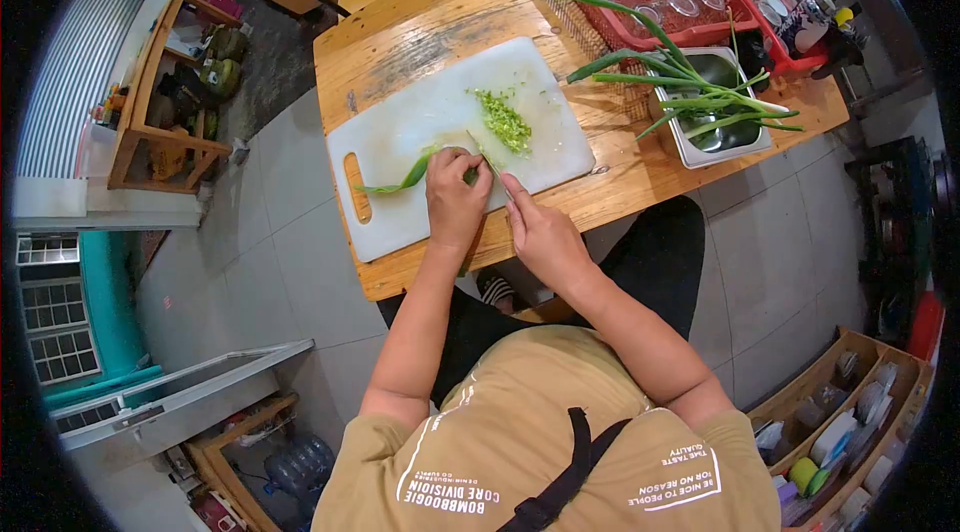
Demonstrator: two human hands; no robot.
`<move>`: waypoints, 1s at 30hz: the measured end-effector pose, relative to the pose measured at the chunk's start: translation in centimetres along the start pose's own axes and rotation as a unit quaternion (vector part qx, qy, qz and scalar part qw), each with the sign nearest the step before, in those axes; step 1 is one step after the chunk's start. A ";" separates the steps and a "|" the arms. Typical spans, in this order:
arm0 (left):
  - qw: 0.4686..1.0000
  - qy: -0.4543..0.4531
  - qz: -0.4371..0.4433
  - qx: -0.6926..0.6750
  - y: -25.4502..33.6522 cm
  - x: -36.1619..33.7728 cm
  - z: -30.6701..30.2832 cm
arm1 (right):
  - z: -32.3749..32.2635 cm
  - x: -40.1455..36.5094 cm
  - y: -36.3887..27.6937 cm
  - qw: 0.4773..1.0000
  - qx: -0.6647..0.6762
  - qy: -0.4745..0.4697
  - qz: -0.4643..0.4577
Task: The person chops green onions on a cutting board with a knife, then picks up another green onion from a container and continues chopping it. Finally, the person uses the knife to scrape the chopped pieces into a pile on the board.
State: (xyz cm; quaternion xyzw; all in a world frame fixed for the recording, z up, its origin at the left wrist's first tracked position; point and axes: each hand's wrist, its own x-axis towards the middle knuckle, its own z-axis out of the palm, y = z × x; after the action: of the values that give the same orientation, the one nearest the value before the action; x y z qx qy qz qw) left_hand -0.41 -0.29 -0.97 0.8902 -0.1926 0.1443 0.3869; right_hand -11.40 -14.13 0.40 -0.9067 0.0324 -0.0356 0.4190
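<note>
Evidently, mid-frame, left hand (458,197) fingers gripping long green scallion (413,175); right hand (550,240) fingers holding slim silvery knife (488,156); slip possibly cutting fingertips.

shirt (540,387) | bombboogie | core division | be nice to people
</note>
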 end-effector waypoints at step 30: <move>0.999 0.019 0.034 -0.037 -1.0 -0.4 0.2 | -1.3 -1.3 -0.4 1.000 -0.002 -0.016 0.002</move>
State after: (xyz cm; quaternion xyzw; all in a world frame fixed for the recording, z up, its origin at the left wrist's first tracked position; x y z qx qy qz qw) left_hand -0.31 0.31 -1.88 0.8653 -0.2201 0.1674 0.4181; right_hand -12.80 -14.73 1.52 -0.9081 0.0277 -0.0198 0.4174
